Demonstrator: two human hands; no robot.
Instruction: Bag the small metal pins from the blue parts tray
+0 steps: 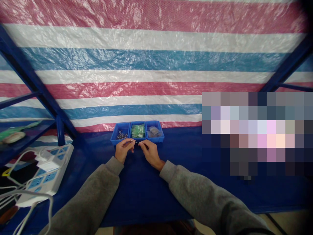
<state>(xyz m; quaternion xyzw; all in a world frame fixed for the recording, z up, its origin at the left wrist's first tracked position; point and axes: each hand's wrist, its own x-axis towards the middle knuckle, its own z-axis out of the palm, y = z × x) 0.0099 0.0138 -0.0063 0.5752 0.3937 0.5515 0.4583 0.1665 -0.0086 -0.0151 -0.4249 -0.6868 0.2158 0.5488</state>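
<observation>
Just in front of the blue bins, my left hand and my right hand face each other, fingers pinched. Between their fingertips runs a thin, light-coloured rod-like piece, gripped at both ends. It is too small to tell its exact kind. Behind my left hand, the left blue bin holds several small dark and metallic slender parts. Green packets fill the middle bin. Clear plastic bags lie in the right bin.
A white power strip with plugs and cables lies at the left on the blue table. Blue metal frame posts rise at both sides. A striped plastic sheet hangs behind. A pixelated patch hides the right side.
</observation>
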